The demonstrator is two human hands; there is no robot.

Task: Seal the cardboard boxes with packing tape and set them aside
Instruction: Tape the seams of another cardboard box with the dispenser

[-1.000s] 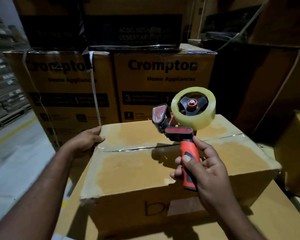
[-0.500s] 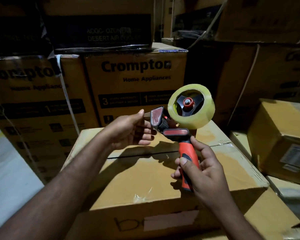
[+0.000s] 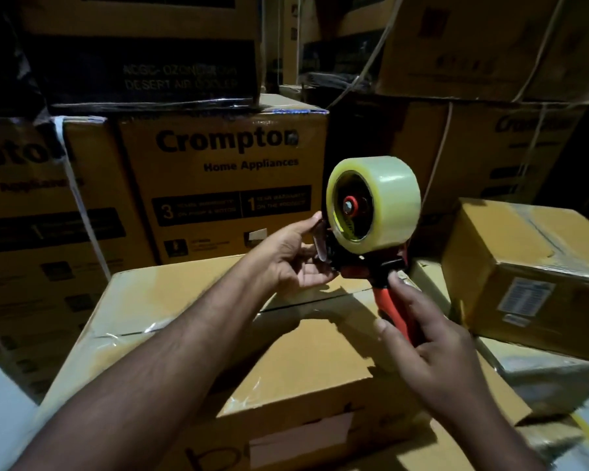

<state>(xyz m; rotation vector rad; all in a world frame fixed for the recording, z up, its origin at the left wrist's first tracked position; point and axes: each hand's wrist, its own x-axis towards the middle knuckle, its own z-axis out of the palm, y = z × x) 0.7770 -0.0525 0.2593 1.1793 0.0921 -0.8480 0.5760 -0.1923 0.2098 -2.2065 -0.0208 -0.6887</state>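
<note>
Cardboard box [image 3: 286, 362] sits low in the middle, top flaps shut but the centre seam [image 3: 306, 302] seemingly not freshly taped, with Crompton cartons [image 3: 225, 185] stacked behind. Above it hangs the tape dispenser [image 3: 371, 239] — right hand [image 3: 432, 355] fingers wrapped round its red handle to steady it. Left hand [image 3: 293, 260] fingers pinch at the dispenser's front, likely freeing the tape's end — the roll [image 3: 374, 198] faces the camera.

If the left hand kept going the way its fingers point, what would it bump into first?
The left hand points right, at the front of the tape gun, and its fingers already look to be touching there. So it would probably meet the tape gun first, under the tape roll.
</note>
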